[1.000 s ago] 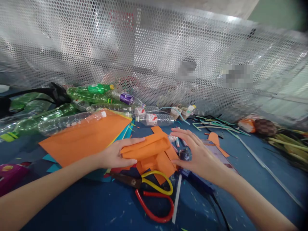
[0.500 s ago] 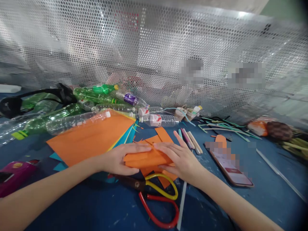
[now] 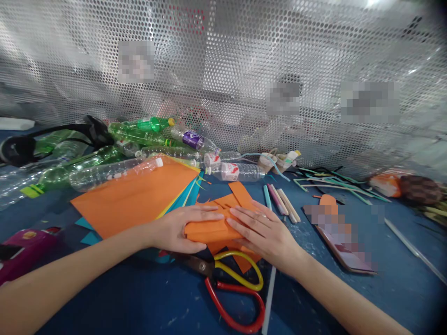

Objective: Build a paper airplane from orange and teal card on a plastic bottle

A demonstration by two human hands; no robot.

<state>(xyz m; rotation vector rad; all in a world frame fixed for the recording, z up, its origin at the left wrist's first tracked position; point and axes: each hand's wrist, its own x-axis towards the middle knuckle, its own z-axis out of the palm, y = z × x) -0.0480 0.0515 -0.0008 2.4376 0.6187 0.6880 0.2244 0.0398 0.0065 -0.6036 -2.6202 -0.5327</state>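
A silvery metal screen [image 3: 233, 60] punched with small round holes spans the upper part of the frame, with bright glare [image 3: 373, 3] at the top right, behind a scuffed blue tabletop [image 3: 139, 298] below.

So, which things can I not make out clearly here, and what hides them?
All in the head view:
Right end of the folded orange paper: covered by the right hand.
Tips of the scissors: apparently behind the left hand.
Purple device: cut off by the left edge.
Phone: screen blurred by pixelation.
What is behind the perforated metal sheet: blurred through holes.
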